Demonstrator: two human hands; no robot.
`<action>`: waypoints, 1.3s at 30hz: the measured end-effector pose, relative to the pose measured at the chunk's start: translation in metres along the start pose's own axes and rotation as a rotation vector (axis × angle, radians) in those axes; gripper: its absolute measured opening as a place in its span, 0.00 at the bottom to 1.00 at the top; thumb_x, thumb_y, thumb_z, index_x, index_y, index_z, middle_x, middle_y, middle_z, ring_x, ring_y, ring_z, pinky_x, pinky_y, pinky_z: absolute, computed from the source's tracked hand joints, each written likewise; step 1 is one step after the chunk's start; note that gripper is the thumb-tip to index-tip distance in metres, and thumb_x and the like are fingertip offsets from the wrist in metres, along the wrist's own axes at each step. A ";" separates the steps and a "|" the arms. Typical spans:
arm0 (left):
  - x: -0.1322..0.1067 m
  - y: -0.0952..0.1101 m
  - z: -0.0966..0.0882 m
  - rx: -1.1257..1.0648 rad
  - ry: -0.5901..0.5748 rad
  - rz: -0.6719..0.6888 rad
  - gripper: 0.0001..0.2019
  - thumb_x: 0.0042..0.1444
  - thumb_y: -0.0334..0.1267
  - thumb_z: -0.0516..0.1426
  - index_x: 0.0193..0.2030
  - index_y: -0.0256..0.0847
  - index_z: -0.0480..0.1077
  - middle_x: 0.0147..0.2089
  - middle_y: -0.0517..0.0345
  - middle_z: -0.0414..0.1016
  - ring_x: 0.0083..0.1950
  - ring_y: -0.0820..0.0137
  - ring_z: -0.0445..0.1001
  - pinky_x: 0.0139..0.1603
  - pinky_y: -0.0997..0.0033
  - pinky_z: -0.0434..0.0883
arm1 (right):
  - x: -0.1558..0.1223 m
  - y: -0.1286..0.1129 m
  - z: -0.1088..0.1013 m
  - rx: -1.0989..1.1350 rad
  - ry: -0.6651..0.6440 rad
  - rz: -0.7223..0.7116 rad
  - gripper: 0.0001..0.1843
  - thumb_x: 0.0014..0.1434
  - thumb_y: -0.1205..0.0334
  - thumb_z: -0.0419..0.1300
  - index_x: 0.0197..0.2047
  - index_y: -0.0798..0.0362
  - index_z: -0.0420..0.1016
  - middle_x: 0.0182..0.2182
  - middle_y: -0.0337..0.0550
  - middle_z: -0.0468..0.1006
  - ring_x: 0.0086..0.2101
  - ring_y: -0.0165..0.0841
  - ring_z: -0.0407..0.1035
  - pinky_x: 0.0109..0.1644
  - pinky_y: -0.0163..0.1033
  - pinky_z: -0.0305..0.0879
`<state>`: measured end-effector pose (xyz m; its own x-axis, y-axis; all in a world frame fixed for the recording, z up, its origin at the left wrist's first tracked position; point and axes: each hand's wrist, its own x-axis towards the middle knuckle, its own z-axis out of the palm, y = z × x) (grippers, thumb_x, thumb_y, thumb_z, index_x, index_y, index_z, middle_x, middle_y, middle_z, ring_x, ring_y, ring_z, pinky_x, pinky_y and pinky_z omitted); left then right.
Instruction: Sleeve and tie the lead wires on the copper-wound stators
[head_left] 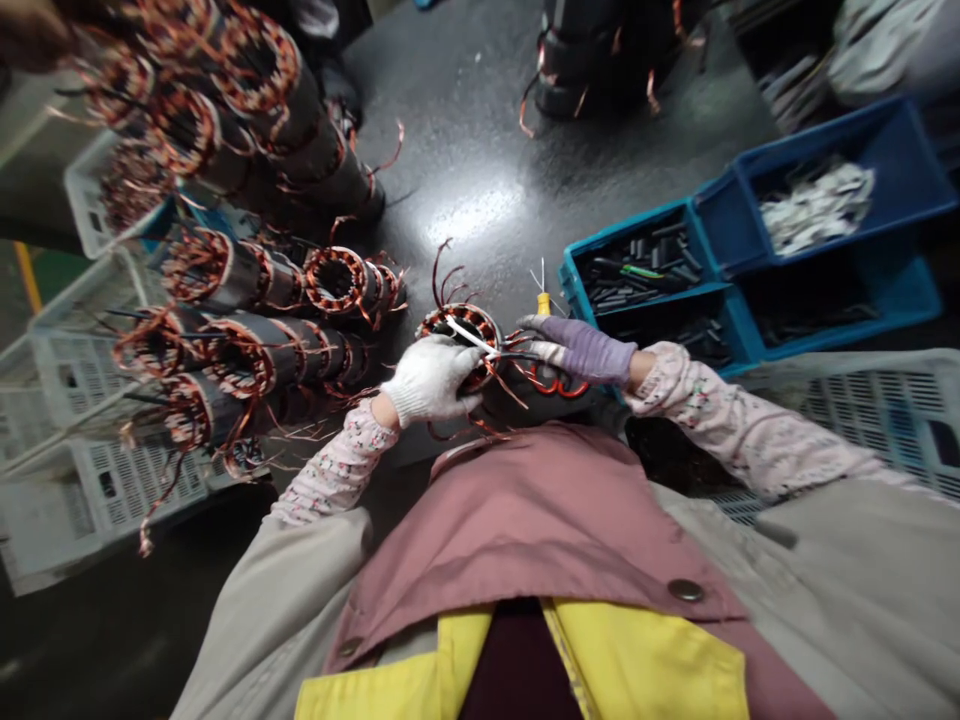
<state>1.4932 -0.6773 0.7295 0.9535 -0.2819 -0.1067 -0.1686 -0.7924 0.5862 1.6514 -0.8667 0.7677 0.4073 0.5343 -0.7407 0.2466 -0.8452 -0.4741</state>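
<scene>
A motor stator (489,322) with copper windings and loose lead wires stands on the dark table, close in front of me. My left hand (435,380), in a white glove, grips its near left side, with the fingers reaching over the ring. Across the stator's opening lies a thin white sleeve (469,334). My right hand (581,348), in a purple glove with pale fingertips, is closed on the lead wires (517,343) at the stator's right; dark sleeving shows on some. Scissors with red-orange handles (574,390) lie just below that hand. Beyond it stands a small yellow-handled tool (543,303).
Stacked stators (277,350) lie in rows on the left, near white crates (120,490). Blue bins (637,238) on the right hold black sleeves and white pieces (821,205). Another dark stator stack (574,60) stands at the back. A person's hand (34,35) shows top left.
</scene>
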 end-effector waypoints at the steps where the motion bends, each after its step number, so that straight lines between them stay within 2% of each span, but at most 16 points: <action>1: 0.000 0.000 0.000 -0.002 0.004 -0.001 0.26 0.53 0.49 0.59 0.55 0.35 0.72 0.41 0.45 0.79 0.43 0.55 0.78 0.45 0.59 0.71 | -0.002 0.001 -0.003 0.028 -0.054 0.050 0.20 0.64 0.62 0.54 0.58 0.53 0.72 0.40 0.45 0.82 0.30 0.33 0.76 0.33 0.36 0.74; 3: -0.001 0.000 0.001 -0.007 0.010 0.000 0.26 0.53 0.49 0.59 0.55 0.36 0.72 0.40 0.46 0.79 0.43 0.56 0.78 0.45 0.60 0.71 | -0.006 0.004 -0.007 0.042 -0.083 0.133 0.16 0.64 0.59 0.54 0.51 0.55 0.76 0.30 0.42 0.81 0.20 0.29 0.70 0.24 0.33 0.68; 4: -0.001 0.000 0.002 -0.008 0.012 0.000 0.26 0.53 0.49 0.59 0.55 0.36 0.72 0.40 0.46 0.79 0.43 0.56 0.78 0.45 0.60 0.71 | -0.008 0.006 -0.009 0.038 -0.048 0.135 0.15 0.63 0.58 0.55 0.47 0.56 0.78 0.28 0.42 0.80 0.20 0.29 0.70 0.24 0.33 0.67; 6: -0.001 -0.001 0.003 -0.010 0.012 0.000 0.26 0.53 0.49 0.59 0.55 0.35 0.72 0.40 0.46 0.79 0.43 0.55 0.78 0.46 0.59 0.71 | -0.010 0.010 -0.011 0.051 0.057 0.071 0.13 0.59 0.56 0.60 0.41 0.55 0.81 0.29 0.42 0.81 0.26 0.31 0.73 0.31 0.33 0.71; 9: -0.001 -0.001 0.003 -0.015 0.013 -0.001 0.26 0.53 0.49 0.59 0.55 0.35 0.72 0.40 0.46 0.79 0.44 0.55 0.78 0.46 0.59 0.71 | -0.012 0.015 -0.011 0.161 0.147 -0.002 0.16 0.56 0.54 0.63 0.43 0.55 0.82 0.35 0.43 0.83 0.36 0.35 0.75 0.41 0.36 0.73; 11: -0.001 -0.001 0.003 -0.016 0.016 0.001 0.26 0.53 0.49 0.58 0.56 0.35 0.72 0.40 0.46 0.79 0.44 0.56 0.78 0.46 0.59 0.71 | -0.013 0.016 -0.010 0.284 0.127 0.038 0.19 0.55 0.52 0.64 0.44 0.56 0.83 0.35 0.44 0.82 0.33 0.32 0.74 0.37 0.35 0.73; 15: -0.001 0.000 0.003 -0.011 0.025 0.002 0.26 0.53 0.48 0.58 0.56 0.35 0.72 0.41 0.46 0.80 0.44 0.56 0.78 0.47 0.59 0.72 | -0.012 0.016 -0.009 0.535 0.059 0.181 0.20 0.50 0.55 0.69 0.45 0.57 0.82 0.28 0.40 0.79 0.23 0.24 0.66 0.28 0.30 0.68; 19: -0.001 0.001 0.003 -0.021 0.026 -0.007 0.26 0.53 0.48 0.58 0.56 0.35 0.72 0.41 0.46 0.80 0.44 0.56 0.78 0.47 0.58 0.72 | -0.011 0.009 -0.004 0.642 0.089 0.241 0.20 0.47 0.59 0.73 0.43 0.59 0.81 0.23 0.40 0.77 0.21 0.23 0.66 0.26 0.29 0.69; 21: 0.000 0.002 0.002 -0.026 0.023 -0.010 0.26 0.53 0.48 0.58 0.56 0.35 0.72 0.41 0.46 0.80 0.44 0.55 0.78 0.46 0.58 0.72 | -0.010 0.003 -0.003 0.591 0.129 0.241 0.18 0.49 0.60 0.72 0.43 0.59 0.81 0.23 0.42 0.77 0.20 0.25 0.67 0.26 0.31 0.70; 23: 0.000 0.002 0.001 -0.031 0.021 -0.008 0.26 0.53 0.47 0.58 0.56 0.35 0.72 0.42 0.46 0.80 0.44 0.55 0.78 0.46 0.59 0.72 | -0.010 -0.004 -0.005 0.429 0.151 0.201 0.16 0.53 0.60 0.69 0.44 0.58 0.82 0.26 0.44 0.79 0.23 0.28 0.70 0.28 0.34 0.72; 27: 0.001 0.002 0.001 -0.040 -0.001 -0.006 0.26 0.52 0.47 0.58 0.55 0.35 0.72 0.42 0.45 0.79 0.44 0.56 0.77 0.45 0.58 0.71 | -0.002 -0.015 -0.017 -0.248 0.093 -0.076 0.12 0.58 0.61 0.64 0.45 0.53 0.84 0.36 0.48 0.83 0.37 0.38 0.76 0.42 0.41 0.71; 30: 0.002 0.002 0.001 -0.035 -0.011 -0.003 0.25 0.52 0.48 0.57 0.54 0.35 0.72 0.42 0.45 0.79 0.44 0.55 0.77 0.43 0.58 0.71 | 0.006 -0.015 -0.022 -0.616 0.023 -0.237 0.14 0.60 0.58 0.62 0.47 0.50 0.83 0.37 0.47 0.83 0.39 0.39 0.76 0.44 0.39 0.69; 32: 0.003 0.002 0.002 -0.037 -0.002 0.002 0.25 0.52 0.48 0.57 0.54 0.35 0.72 0.42 0.45 0.79 0.44 0.55 0.77 0.43 0.59 0.70 | 0.006 -0.012 -0.021 -0.669 0.013 -0.272 0.15 0.62 0.56 0.59 0.49 0.48 0.82 0.38 0.45 0.83 0.38 0.38 0.76 0.43 0.37 0.69; 34: 0.003 0.002 0.002 -0.047 0.002 0.012 0.25 0.53 0.48 0.56 0.54 0.36 0.72 0.43 0.46 0.79 0.44 0.55 0.77 0.43 0.59 0.70 | 0.000 -0.007 -0.019 -0.629 0.020 -0.277 0.18 0.62 0.56 0.59 0.53 0.48 0.79 0.42 0.44 0.83 0.41 0.38 0.77 0.44 0.37 0.70; 37: 0.004 0.004 0.003 -0.057 -0.003 0.024 0.23 0.54 0.48 0.55 0.53 0.36 0.72 0.42 0.47 0.79 0.43 0.56 0.77 0.43 0.59 0.70 | -0.013 -0.002 -0.017 -0.519 0.051 -0.203 0.23 0.61 0.58 0.60 0.59 0.52 0.75 0.48 0.46 0.81 0.47 0.39 0.76 0.49 0.38 0.71; 39: 0.004 0.003 0.002 -0.054 -0.008 0.016 0.22 0.54 0.48 0.55 0.51 0.36 0.72 0.40 0.47 0.79 0.43 0.55 0.77 0.42 0.59 0.70 | -0.015 -0.003 -0.016 -0.462 0.080 -0.123 0.19 0.62 0.59 0.59 0.55 0.51 0.78 0.45 0.46 0.82 0.45 0.40 0.77 0.49 0.39 0.71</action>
<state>1.4961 -0.6825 0.7291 0.9487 -0.2988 -0.1038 -0.1697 -0.7577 0.6302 1.6589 -0.8721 0.7883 0.4122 0.6434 -0.6451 0.6544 -0.7017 -0.2818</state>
